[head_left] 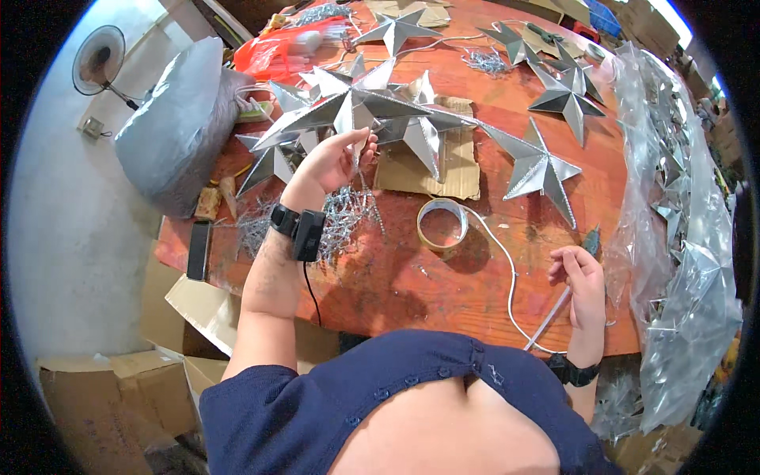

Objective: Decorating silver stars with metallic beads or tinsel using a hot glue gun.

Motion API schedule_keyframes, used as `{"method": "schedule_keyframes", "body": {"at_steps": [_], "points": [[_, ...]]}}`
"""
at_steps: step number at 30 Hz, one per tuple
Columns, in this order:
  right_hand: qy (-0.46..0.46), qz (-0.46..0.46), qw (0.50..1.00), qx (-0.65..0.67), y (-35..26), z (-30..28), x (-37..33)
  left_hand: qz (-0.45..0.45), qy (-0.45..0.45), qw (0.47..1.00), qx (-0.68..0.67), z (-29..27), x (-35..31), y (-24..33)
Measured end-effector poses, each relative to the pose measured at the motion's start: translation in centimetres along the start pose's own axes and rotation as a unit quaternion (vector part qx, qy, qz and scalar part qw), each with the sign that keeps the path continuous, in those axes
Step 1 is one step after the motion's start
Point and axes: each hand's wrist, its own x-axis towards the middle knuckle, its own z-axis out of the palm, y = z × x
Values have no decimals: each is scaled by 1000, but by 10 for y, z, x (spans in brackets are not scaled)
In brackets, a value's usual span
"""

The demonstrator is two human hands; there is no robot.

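Observation:
My left hand point(342, 162) is closed, its thumb and fingers pinching the lower edge of a silver five-pointed star point(348, 101). That star is raised over other silver stars, one of them a star point(419, 134) lying above a piece of cardboard. A heap of silver tinsel-like strands point(348, 218) lies below this hand. My right hand point(583, 281), near the table's right side, is curled around what looks like a glue gun point(591, 240). Only its dark teal tip shows beyond the fingers. A thin white stick point(548, 318) sticks out behind it; the gun's body is hidden.
A tape roll point(442, 225) stands mid-table beside a white cord point(513, 273). More silver stars point(540, 170) lie right and far. Clear plastic bags point(689, 261) line the right edge. A phone point(199, 250), a grey bag point(178, 131) and cardboard boxes point(111, 404) are left.

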Motion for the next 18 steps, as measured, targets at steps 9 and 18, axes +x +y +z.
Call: {"method": "schedule_keyframes", "body": {"at_steps": [9, 18], "points": [[-53, 32, 982, 179, 10, -1, 5, 223, -60, 973, -6, -10, -160, 5], [-144, 226, 871, 412, 36, 12, 83, 447, 235, 840, -196, -148, -441, -150]]}}
